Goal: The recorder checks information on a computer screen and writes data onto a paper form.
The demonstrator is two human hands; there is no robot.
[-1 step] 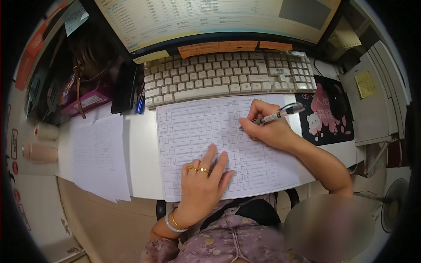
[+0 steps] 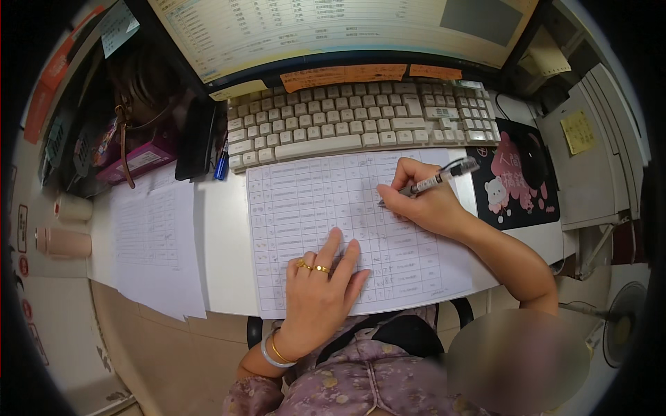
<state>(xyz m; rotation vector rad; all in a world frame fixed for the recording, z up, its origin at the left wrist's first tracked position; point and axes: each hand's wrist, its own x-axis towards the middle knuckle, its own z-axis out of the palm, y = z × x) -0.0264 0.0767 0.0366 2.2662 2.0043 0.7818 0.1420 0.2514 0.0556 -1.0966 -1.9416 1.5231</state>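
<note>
My right hand [image 2: 429,204] is closed around a slim pen with a clear plastic barrel, a dark tip and a grey-black cap end [image 2: 429,182], thumb and fingers pinching it low, near the point, while its back end slants up and out to the right. The tip is over the upper middle of a white paper sheet printed with a ruled grid [image 2: 298,239]; whether it touches or hovers just above, I cannot tell. That sheet lies flat on the white, smooth-topped desk [image 2: 227,249], just below the cream-coloured keyboard with pale keys [image 2: 326,128], its lower edge close to my body. My left hand [image 2: 318,295], with gold rings on its fingers, rests palm down on the lower part of the sheet, fingers loosely spread, holding nothing. I judge the pen light and stiff, its plastic a little slick, so the grip sits best low on the barrel, firm but not squeezed. The paper should be thin, limp and easily creased, likely to slide on the smooth top; flat fingers suit it for steadying, and a margin or corner would be where to lift it.
</note>
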